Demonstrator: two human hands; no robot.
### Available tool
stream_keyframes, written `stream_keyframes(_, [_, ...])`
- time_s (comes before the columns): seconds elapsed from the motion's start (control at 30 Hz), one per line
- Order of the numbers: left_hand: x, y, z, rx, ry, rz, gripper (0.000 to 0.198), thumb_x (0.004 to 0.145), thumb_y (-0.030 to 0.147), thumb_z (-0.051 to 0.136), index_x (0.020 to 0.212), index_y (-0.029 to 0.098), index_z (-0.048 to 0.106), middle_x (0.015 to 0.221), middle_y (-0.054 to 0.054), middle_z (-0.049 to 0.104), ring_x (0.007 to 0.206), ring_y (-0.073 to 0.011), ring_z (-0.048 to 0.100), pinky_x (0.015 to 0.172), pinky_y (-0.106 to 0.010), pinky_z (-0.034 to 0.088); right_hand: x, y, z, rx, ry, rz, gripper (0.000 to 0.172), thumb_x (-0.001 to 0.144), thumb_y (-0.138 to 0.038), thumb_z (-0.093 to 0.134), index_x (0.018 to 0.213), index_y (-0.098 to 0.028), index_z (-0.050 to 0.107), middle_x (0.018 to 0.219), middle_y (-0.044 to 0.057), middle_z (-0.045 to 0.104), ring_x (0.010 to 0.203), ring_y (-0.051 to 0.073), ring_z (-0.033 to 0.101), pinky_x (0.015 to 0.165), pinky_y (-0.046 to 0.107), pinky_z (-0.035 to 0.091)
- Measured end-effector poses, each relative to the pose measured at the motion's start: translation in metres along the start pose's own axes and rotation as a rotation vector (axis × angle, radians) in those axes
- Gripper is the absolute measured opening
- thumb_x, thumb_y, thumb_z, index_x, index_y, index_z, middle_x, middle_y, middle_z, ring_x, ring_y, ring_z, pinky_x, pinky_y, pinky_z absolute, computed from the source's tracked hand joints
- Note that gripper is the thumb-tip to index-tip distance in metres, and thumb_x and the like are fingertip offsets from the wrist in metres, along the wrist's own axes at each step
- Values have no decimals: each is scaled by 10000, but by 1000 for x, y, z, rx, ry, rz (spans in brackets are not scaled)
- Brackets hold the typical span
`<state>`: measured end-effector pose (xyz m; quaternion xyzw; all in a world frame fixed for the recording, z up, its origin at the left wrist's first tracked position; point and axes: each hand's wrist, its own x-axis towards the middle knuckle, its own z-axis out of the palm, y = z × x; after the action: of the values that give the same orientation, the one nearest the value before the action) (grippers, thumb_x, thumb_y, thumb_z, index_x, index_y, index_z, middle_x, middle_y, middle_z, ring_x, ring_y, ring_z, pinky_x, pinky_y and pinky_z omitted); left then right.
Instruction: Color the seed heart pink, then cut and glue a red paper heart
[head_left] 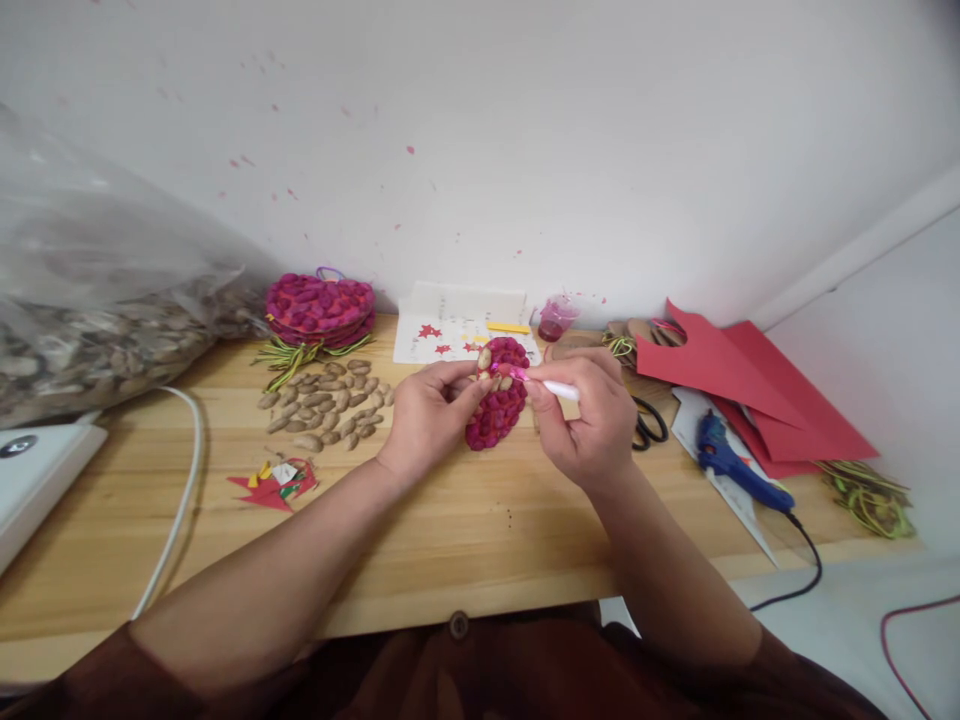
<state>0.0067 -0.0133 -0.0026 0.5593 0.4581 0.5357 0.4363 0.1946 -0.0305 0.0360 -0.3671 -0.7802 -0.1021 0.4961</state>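
My left hand pinches the edge of a pink-painted oval piece covered in shells, holding it just above the wooden table. My right hand is closed round a thin white brush whose pink tip touches the top of the piece, where a few shells are unpainted. A loose heap of bare tan shells lies left of my left hand. A stack of finished pink shell pieces rests at the back.
A small cup of pink paint and a paper with red stars lie behind the hands. Red paper sheets, scissors and a blue glue gun sit right. A plastic bag of shells, white cable and paper scraps lie left.
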Motion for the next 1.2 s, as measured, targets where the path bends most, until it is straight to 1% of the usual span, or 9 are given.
stream_keyframes(0.17, [0,1,0,-2,10,-1,320,796,379,778,1025,161,831,665,-14,670,587,-138,562,595,-243,487,0,4,-2,11,24,11,145,899,-163,689,1008,-257,694,871,39,744,881,237,663,815,426,531])
stream_keyframes(0.3, [0,-1,0,-9,5,-4,330,805,392,779,1039,165,825,686,-16,671,601,-137,561,600,-245,491,1,0,-1,14,-15,6,105,910,-182,680,985,-255,688,851,31,737,855,228,654,806,420,520])
stream_keyframes(0.4, [0,0,0,-27,2,-10,330,794,398,789,1027,168,828,665,-6,656,582,-132,547,587,-242,483,0,-1,-1,20,-38,-10,96,914,-178,673,975,-251,682,832,26,731,842,221,646,799,415,509])
stream_keyframes(0.57, [0,2,0,-35,7,-8,345,789,395,792,1032,154,828,686,-14,677,597,-131,554,589,-236,486,-1,0,0,24,-5,-5,132,905,-161,693,1002,-250,690,856,31,740,878,226,649,821,416,514])
stream_keyframes(0.77, [2,-1,0,-40,-10,-5,375,797,417,779,1035,130,819,653,-8,650,576,-127,543,563,-239,484,0,0,1,23,-24,-5,88,908,-168,689,973,-228,687,840,30,734,849,214,647,807,402,510])
stream_keyframes(0.97, [3,-1,0,-28,2,19,363,794,403,777,1030,131,821,648,-4,642,565,-120,522,562,-237,467,0,3,1,36,1,22,84,917,-177,688,979,-233,701,852,30,739,840,208,648,800,396,519])
stream_keyframes(1.13, [3,-3,0,-27,6,13,367,792,406,778,1039,137,822,654,-9,652,580,-132,557,577,-243,480,-1,4,-1,24,34,45,106,907,-174,689,991,-238,710,868,34,740,869,217,661,815,410,526])
stream_keyframes(1.2, [3,-3,0,-36,9,6,372,787,407,783,1040,137,823,657,-12,659,581,-132,560,578,-243,484,-1,4,-1,37,28,42,103,907,-177,690,989,-235,712,864,34,738,862,215,660,813,409,524])
